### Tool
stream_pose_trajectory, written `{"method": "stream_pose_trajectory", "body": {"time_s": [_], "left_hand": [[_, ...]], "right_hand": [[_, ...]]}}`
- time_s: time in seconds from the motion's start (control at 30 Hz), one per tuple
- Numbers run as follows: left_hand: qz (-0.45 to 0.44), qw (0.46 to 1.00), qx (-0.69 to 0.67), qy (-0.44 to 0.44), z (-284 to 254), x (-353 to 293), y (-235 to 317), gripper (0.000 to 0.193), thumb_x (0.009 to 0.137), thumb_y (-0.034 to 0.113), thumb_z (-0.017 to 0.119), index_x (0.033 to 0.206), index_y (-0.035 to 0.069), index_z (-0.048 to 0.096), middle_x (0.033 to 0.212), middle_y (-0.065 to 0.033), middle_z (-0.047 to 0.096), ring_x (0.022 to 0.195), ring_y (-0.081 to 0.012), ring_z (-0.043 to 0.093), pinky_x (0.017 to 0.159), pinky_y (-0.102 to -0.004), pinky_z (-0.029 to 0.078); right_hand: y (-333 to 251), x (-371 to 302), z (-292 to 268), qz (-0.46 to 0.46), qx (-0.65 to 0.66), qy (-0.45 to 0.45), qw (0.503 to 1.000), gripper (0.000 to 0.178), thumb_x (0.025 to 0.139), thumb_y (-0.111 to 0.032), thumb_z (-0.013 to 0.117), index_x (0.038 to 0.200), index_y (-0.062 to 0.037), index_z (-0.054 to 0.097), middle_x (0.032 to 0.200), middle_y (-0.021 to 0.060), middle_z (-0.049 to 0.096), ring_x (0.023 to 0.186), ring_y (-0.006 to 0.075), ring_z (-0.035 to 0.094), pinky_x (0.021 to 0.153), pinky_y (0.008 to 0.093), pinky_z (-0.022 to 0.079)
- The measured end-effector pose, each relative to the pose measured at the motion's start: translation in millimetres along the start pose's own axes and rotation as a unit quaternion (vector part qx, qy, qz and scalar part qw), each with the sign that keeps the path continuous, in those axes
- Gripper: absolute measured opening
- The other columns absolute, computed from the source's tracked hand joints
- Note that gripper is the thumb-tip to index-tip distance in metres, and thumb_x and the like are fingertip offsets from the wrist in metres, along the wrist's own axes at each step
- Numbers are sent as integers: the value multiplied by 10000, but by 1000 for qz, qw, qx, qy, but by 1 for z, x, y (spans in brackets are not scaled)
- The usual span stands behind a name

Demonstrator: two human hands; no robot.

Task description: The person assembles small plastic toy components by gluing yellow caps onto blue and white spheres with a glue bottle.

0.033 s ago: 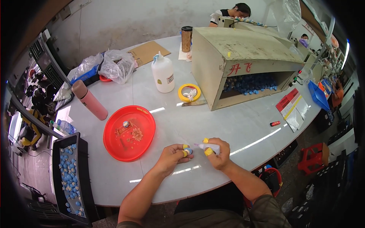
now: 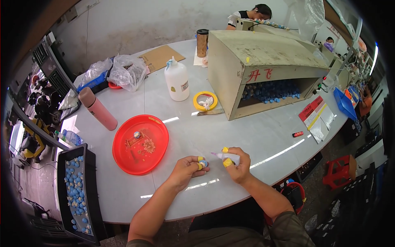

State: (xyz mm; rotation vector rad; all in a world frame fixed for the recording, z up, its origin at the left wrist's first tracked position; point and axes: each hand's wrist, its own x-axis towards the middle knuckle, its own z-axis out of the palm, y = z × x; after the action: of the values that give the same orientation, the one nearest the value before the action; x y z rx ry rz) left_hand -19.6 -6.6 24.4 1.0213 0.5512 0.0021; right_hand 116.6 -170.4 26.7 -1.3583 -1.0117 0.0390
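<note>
Thumb and fingers of my left hand [image 2: 187,169] pinch a small blue and white ball-shaped piece [image 2: 204,164] over the near table. In my right hand [image 2: 239,168] lies a small translucent squeeze bottle [image 2: 233,158], its thin nozzle pointing left toward the piece with a gap between them. Yellow wraps cover some fingertips of both hands. Left of my hands, a round red tray [image 2: 120,158] holds one similar small piece [image 2: 137,134]. At the far left, a black bin [image 2: 93,193] carries many blue pieces [image 2: 75,189].
A pale green box-shaped housing [image 2: 263,49] with blue pieces inside stands at the back right. Near it are a yellow tape roll [image 2: 197,105], a knife [image 2: 210,112] and a white bottle [image 2: 177,82]. A pink flask [image 2: 101,111] stands left. A co-worker [image 2: 251,16] sits behind.
My right hand and the squeeze bottle have shifted slightly, the nozzle rising a little away from the piece. My left hand stays in place with its piece.
</note>
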Motion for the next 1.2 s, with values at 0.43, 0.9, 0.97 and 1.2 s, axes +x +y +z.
{"method": "stream_pose_trajectory", "body": {"time_s": [0.43,0.9,0.97,1.2], "left_hand": [[-18,998,-52,-33,5,3,10,251,897,57,550,1138,-7,526,1103,-145,629,985,-241,651,805,-291,546],[16,997,-71,26,11,-3,10,159,876,-5,560,1033,-16,541,1022,-165,631,898,-231,670,750,-268,593],[14,997,-69,22,11,1,9,185,869,-6,579,1049,-21,539,1022,-165,634,890,-232,674,750,-270,595],[13,998,-56,16,2,-4,12,219,875,-9,592,1084,-20,527,1068,-168,632,937,-239,664,804,-289,575]], "right_hand": [[27,-14,-171,199,-164,179,949,217,828,-48,658,1021,-15,563,935,43,649,804,128,600,731,297,469],[64,-45,-276,122,-511,405,749,376,743,-174,735,1043,-26,563,972,117,605,879,271,578,803,429,408],[41,-41,-248,67,-549,419,720,359,759,-108,702,1068,-24,538,998,112,547,865,253,518,747,414,402],[72,77,-165,-35,-439,145,886,276,735,51,611,996,-20,558,891,128,585,803,277,582,721,360,485]]}}
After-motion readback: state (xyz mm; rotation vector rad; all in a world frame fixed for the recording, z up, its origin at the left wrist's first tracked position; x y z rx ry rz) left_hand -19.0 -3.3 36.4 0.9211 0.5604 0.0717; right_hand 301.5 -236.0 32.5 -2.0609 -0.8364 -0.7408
